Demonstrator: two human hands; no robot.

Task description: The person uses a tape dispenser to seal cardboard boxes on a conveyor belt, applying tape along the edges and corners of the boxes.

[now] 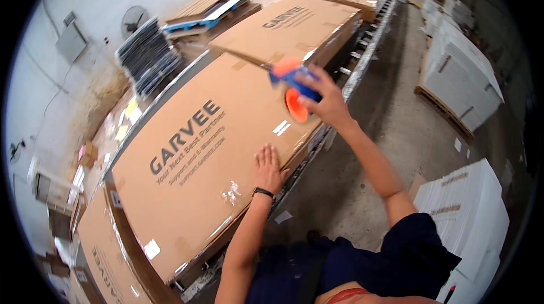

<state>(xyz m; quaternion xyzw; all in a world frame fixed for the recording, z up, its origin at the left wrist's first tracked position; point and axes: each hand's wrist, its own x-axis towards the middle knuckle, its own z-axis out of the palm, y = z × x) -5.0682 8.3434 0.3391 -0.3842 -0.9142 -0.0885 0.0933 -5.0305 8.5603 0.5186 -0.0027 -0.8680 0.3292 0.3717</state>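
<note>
A large brown cardboard carton (pixel 187 94) with dark printing lies flat on the conveyor in front of me. My left hand (pixel 269 169) rests on its top near the right-hand edge, fingers stretched out. A black band circles that wrist. Above the far right corner of the carton, my right hand (pixel 327 100) grips a blue and orange tape dispenser (pixel 295 83), slightly blurred by motion. Whether the dispenser touches the carton I cannot tell. Clear tape shines along the carton's right side, and a crumpled clear scrap (pixel 231 193) sits on its top.
Another carton (pixel 289 26) butts against the far end, and one more (pixel 105 241) lies at the near left. The conveyor (pixel 371 49) runs away to the back. White stacks (pixel 459 71) on a pallet stand right; a fan (pixel 135 20) and wrapped dark stack (pixel 148 54) stand left.
</note>
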